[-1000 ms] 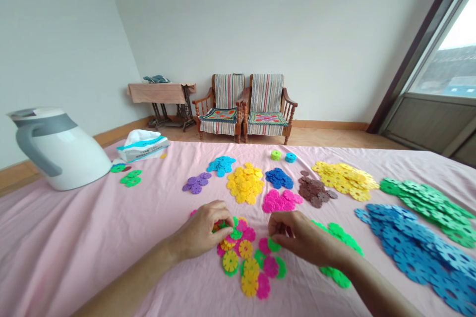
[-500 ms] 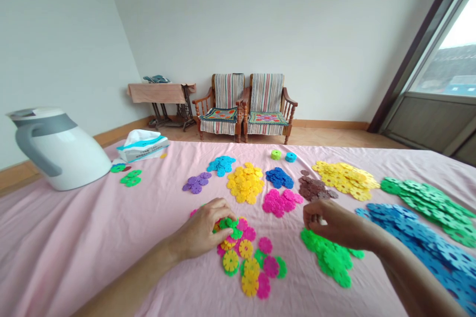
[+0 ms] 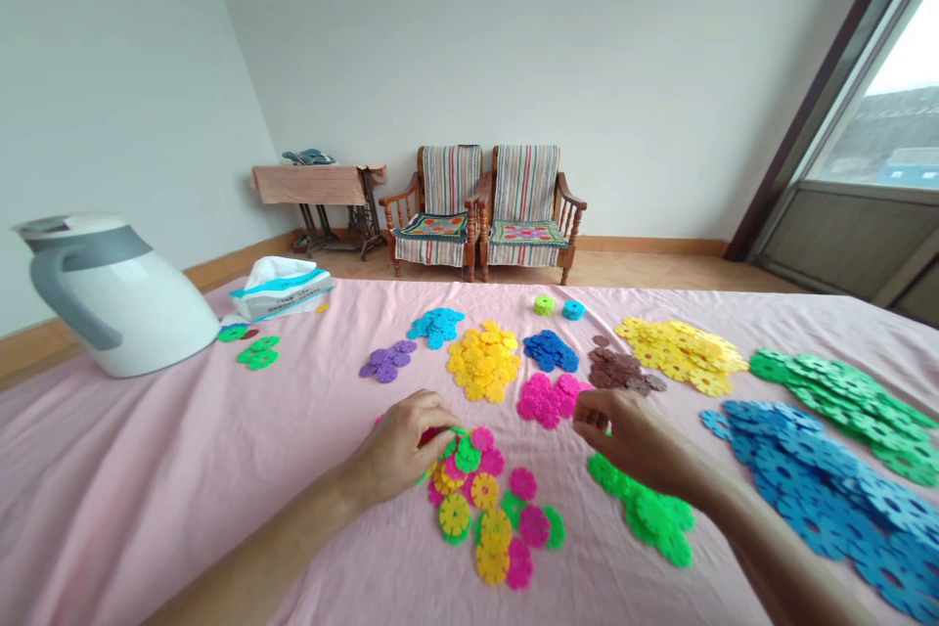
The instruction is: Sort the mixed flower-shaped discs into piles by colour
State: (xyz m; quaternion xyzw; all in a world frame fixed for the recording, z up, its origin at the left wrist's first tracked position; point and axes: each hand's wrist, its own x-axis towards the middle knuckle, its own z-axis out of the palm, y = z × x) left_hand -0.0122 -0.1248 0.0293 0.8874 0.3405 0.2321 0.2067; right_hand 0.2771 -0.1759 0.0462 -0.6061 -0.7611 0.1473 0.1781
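Note:
My left hand [image 3: 407, 442] is at the left edge of a mixed heap of flower-shaped plastic discs [image 3: 484, 491] in pink, yellow and green. Its thumb and fingers pinch a green disc [image 3: 456, 430], seen nearly edge-on. My right hand [image 3: 623, 425] hovers with curled fingers between the pink discs [image 3: 547, 401] and the bright green discs [image 3: 649, 514]. Whatever its fingertips hold, if anything, is hidden. Beyond the hands lie sorted piles: purple [image 3: 388, 362], light blue [image 3: 435, 327], yellow [image 3: 484, 362], dark blue [image 3: 550, 350] and brown [image 3: 616, 370].
Larger yellow [image 3: 682, 354], green [image 3: 851, 411] and blue discs [image 3: 828, 489] spread along the right. A white jug [image 3: 147, 303] and a tissue pack [image 3: 283, 289] stand at the left on the pink cloth [image 3: 293, 450]. Two small stacks [image 3: 544, 306] sit at the back. Armchairs [image 3: 488, 205] are beyond.
My right hand has moved left from above the green discs toward the pink pile. My left hand has shifted slightly left, uncovering more green discs, and a green disc now shows at its fingertips.

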